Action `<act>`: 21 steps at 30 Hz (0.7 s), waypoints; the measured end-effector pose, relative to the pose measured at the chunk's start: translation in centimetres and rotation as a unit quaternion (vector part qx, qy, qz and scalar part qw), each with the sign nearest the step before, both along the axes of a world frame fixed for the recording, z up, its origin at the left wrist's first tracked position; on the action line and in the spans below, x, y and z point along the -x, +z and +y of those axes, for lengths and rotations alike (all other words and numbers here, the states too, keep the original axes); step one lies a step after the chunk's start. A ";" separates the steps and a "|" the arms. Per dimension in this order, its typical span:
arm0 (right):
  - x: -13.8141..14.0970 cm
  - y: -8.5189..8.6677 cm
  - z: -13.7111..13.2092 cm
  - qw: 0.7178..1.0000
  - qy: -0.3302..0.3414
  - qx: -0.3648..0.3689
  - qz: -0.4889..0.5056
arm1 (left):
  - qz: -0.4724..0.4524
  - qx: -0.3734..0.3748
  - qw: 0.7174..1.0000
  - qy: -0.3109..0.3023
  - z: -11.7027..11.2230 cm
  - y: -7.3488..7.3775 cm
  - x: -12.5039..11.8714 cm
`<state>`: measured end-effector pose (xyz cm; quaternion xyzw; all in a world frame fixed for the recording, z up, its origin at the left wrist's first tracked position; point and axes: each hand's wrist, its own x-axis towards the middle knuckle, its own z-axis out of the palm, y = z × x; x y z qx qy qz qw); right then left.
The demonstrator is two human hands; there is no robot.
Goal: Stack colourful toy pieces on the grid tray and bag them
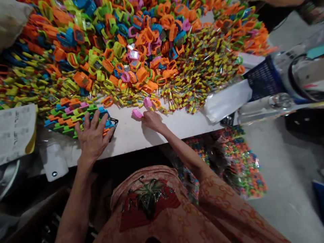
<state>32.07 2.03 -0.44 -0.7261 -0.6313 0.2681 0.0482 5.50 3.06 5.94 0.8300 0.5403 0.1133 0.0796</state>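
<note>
My left hand (92, 135) lies flat with fingers spread on a black tray (114, 122) packed with rows of coloured plastic ring pieces (73, 113). My right hand (152, 119) is curled at the edge of the pile, its fingertips pinching a pink plastic piece (137, 114). A second pink piece (147, 102) lies just beyond it. A large heap of orange, green, blue and pink ring pieces (131, 40) covers the white table (131, 135), with several small yellow capsules (202, 64) spread on the right of it.
A paper sheet (16, 131) lies at the left. A clear plastic bag (225, 101) and a dark blue basket (263, 79) sit at the right edge. Bags of coloured pieces (235, 165) rest on the floor below the table.
</note>
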 end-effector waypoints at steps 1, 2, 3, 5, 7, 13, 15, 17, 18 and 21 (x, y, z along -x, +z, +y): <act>0.3 -0.5 0.1 0.999 -0.007 -0.006 0.054 | -0.001 0.004 1.000 0.001 0.0 0.0 0.0; 0.7 -1.0 0.2 0.992 -0.015 -0.009 0.122 | -0.002 0.010 1.000 0.001 0.0 0.1 -0.1; 1.3 -1.6 0.4 0.980 -0.025 -0.010 0.199 | -0.001 0.016 1.000 -0.001 -0.1 0.1 -0.1; 3.1 -2.6 1.0 0.936 -0.051 -0.019 0.348 | -0.001 0.022 1.000 -0.003 -0.1 0.2 -0.1; 5.3 -3.3 2.0 0.891 -0.081 -0.040 0.445 | -0.001 0.022 1.000 -0.003 0.0 0.1 0.0; 9.6 -4.4 5.7 0.836 -0.077 -0.058 0.541 | 0.006 0.025 1.000 0.005 -0.1 -0.5 0.4; 9.4 -4.5 6.2 0.860 -0.032 -0.063 0.506 | 0.008 0.019 1.000 0.000 -0.2 -0.6 0.5; 9.0 -4.1 6.3 0.892 0.026 -0.077 0.444 | 0.009 0.006 1.000 -0.006 -0.2 -0.7 0.6; 8.9 -3.9 6.3 0.905 0.057 -0.083 0.413 | 0.006 -0.004 1.000 -0.008 -0.2 -0.7 0.6; 9.3 -2.9 6.5 0.928 0.149 -0.097 0.328 | -0.014 -0.042 0.999 -0.011 0.0 -1.0 0.8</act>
